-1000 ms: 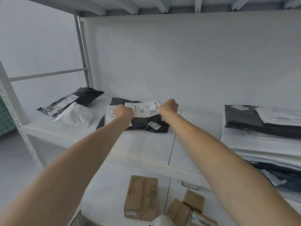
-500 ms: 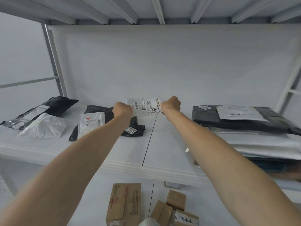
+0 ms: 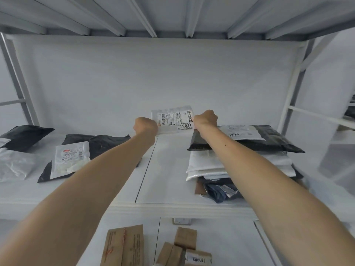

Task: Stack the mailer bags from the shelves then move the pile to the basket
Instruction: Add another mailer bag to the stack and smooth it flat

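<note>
A small white mailer bag [image 3: 173,120] with a label reading 4021 hangs above the white shelf [image 3: 165,181]. My left hand [image 3: 145,126] grips its left edge and my right hand [image 3: 205,119] grips its right edge. Just right of it lies a pile of mailer bags [image 3: 242,160]: a black bag with a white label on top, white bags beneath, dark ones at the bottom. On the left of the shelf a black mailer bag [image 3: 101,144] carries a small white labelled bag [image 3: 72,158].
At the far left lie another black bag [image 3: 23,136] and a crumpled white bag [image 3: 15,166]. Brown cardboard boxes [image 3: 124,246] sit on the lower shelf. The upper shelf's ribbed underside spans overhead, and metal uprights [image 3: 292,83] frame the bay.
Both hands have carried the small white mailer bag to the right, off the black bag on the left and up beside the pile on the right.
</note>
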